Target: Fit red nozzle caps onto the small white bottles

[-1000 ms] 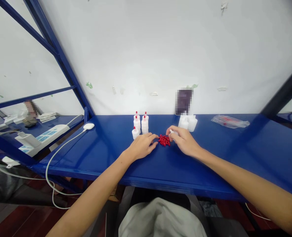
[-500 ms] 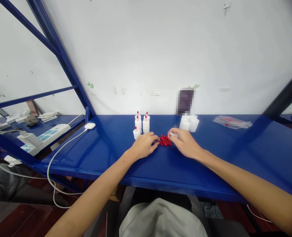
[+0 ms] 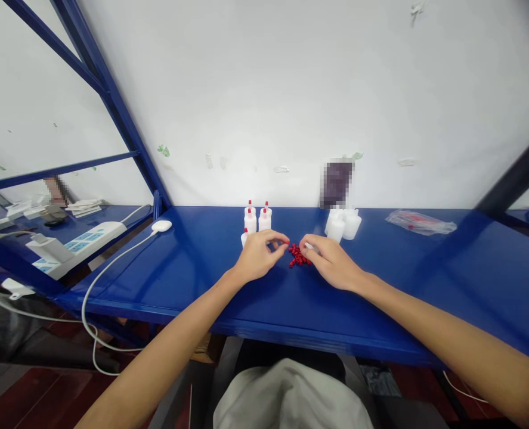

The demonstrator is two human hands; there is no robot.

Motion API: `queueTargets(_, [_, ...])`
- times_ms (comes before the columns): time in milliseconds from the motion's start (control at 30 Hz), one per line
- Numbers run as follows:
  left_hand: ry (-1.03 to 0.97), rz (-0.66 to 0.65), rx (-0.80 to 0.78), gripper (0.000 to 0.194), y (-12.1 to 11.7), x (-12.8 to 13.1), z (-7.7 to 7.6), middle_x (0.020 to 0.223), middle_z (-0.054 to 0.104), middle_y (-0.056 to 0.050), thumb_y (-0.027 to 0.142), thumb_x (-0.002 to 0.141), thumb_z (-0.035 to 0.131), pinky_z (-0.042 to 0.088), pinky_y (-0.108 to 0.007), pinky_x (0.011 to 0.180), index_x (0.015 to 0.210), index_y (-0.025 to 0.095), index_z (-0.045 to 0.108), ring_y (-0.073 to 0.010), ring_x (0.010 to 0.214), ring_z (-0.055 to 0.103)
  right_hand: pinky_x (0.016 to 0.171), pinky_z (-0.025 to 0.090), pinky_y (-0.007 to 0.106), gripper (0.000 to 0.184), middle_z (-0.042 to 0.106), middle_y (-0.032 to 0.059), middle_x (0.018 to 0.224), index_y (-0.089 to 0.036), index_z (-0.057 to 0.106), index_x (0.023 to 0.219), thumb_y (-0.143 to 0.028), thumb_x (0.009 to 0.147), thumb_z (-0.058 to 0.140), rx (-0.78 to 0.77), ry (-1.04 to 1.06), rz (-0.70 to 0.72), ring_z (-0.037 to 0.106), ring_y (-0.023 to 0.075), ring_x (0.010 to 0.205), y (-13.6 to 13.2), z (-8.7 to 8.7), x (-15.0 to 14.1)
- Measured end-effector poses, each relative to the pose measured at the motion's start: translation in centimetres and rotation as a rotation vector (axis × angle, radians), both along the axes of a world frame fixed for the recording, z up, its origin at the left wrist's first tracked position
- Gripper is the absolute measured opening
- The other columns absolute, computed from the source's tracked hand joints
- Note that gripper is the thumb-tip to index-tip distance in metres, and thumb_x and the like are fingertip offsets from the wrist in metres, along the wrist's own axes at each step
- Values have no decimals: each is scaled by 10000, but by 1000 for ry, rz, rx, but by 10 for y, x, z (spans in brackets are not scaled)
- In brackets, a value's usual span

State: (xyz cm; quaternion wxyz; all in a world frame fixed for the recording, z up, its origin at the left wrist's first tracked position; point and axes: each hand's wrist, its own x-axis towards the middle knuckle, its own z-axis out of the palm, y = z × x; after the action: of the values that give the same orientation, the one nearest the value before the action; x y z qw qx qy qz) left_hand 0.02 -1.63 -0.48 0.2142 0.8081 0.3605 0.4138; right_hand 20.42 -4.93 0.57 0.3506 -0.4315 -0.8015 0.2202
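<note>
Half curled, pinching a red cap (image 3: pixel 287 242) in left hand (image 3: pixel 258 256) and white piece (image 3: pixel 309 246) in right hand (image 3: pixel 334 262); likely light, stiff, slippery, best gripped by the sides.

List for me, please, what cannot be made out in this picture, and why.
Head view:
White item in the right hand: mostly hidden by that hand.
Nearest red-capped bottle: partly behind the left hand.
Red pieces: too small and overlapping to count.
Dark panel: blurred by pixelation.
</note>
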Motion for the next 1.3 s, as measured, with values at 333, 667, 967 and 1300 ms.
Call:
queueTargets(333, [-507,-209,-253,252,-13,42,5,983,613,-73,375,763,767,523,-241,625,868,152,716,-117,743,587,627,377,320,505,546,36,597,-191,511,573,-431,965,301,-229,414,139,491,177,606,7,-14,1])
queueTargets(667, [-623,-414,-594,391,-14,44,-3,621,630,5,439,733,804,446,-254,602,938,154,632,-137,605,621,610,338,315,517,532,21,598,-183,535,593,-489,969,355,-206,409,133,454,160,592,3,-14,2])
queueTargets(967, [-490,-354,-410,398,-13,44,-6,905,569,-29,504,744,775,485,-267,655,882,150,657,-101,669,579,553,303,294,472,516,11,579,-168,544,586,-456,937,416,-254,474,178,421,138,552,8,-22,6])
queueTargets(1300, [-325,-308,-214,237,-26,45,-5,1032,448,-44,377,880,664,464,-243,657,990,172,703,-79,709,488,542,279,292,324,439,-9,602,-182,502,630,-361,890,430,-231,452,207,366,131,560,4,-17,7])
